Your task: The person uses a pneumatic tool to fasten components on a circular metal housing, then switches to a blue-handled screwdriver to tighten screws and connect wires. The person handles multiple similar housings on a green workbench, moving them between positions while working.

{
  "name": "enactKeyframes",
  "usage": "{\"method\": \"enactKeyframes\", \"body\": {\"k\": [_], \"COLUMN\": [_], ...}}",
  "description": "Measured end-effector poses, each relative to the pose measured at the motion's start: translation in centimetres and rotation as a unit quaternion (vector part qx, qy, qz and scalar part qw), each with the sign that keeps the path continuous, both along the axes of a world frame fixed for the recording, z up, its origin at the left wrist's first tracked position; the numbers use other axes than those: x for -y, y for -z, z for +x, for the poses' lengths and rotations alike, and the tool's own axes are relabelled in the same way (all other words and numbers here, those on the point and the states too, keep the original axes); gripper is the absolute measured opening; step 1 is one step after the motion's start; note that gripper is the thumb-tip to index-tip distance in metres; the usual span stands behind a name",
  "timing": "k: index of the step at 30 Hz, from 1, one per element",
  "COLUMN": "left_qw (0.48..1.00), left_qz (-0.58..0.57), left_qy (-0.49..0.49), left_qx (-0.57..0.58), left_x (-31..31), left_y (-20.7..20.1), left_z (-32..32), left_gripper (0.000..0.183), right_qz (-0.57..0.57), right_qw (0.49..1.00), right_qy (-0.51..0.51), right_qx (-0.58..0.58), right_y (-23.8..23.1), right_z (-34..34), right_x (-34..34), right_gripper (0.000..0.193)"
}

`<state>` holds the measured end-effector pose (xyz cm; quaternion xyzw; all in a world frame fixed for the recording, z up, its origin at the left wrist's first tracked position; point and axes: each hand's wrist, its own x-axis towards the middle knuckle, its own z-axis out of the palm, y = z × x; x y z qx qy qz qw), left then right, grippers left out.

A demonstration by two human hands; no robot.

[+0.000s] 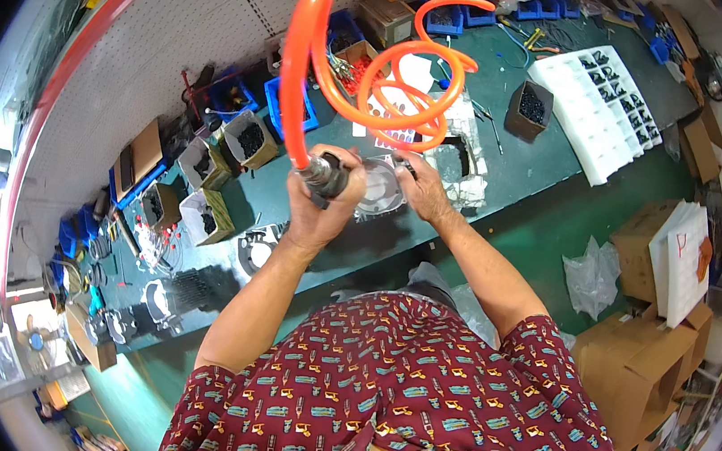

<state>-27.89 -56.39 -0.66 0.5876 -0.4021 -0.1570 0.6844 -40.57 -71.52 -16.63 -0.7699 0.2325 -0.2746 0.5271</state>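
My left hand (pixel 325 203) is wrapped round an air screwdriver (pixel 324 176), a metal-and-black tool held upright. A thick orange coiled air hose (pixel 302 65) runs up from its top. Beneath the tool lies a round, silver-grey metal part (pixel 381 190) on the green bench, partly covered by my left hand. At that part's right edge is my right hand (pixel 426 188), its fingers curled and pinched together. Something small and dark shows at the fingertips, too small to name. The tool's lower tip is hidden behind my left hand.
Right of the part stands a pale block with a dark opening (pixel 474 169). Cartons of small parts (pixel 250 140) and blue bins (pixel 290 107) line the back. A dark carton (pixel 529 111) and a white compartment tray (pixel 584 136) stand right. More metal parts (pixel 160 302) lie left.
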Motion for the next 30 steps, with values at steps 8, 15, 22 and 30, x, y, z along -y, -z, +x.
{"method": "enactKeyframes", "body": {"k": [8, 15, 22, 30], "left_qw": [0.988, 0.979, 0.981, 0.989], "left_qz": [-0.039, -0.068, -0.102, -0.044], "left_qy": [-0.152, -0.182, -0.158, -0.126], "left_qx": [0.007, -0.066, -0.053, -0.057], "left_x": [-0.6, 0.4, 1.5, 2.0], "left_y": [-2.0, 0.2, 0.8, 0.4], "left_z": [-2.3, -6.1, -6.5, -7.0], "left_gripper": [0.029, 0.032, 0.03, 0.033], "right_qz": [0.023, -0.031, -0.021, -0.035], "right_qw": [0.993, 0.996, 0.995, 0.996], "right_qy": [-0.092, -0.084, -0.086, -0.075], "right_qx": [-0.076, -0.007, -0.04, -0.032], "right_y": [0.3, 0.8, 0.3, 0.4], "right_z": [-0.7, -0.6, -0.6, -0.7], "right_x": [2.2, 2.2, 2.2, 2.2], "right_gripper": [0.049, 0.047, 0.046, 0.045]}}
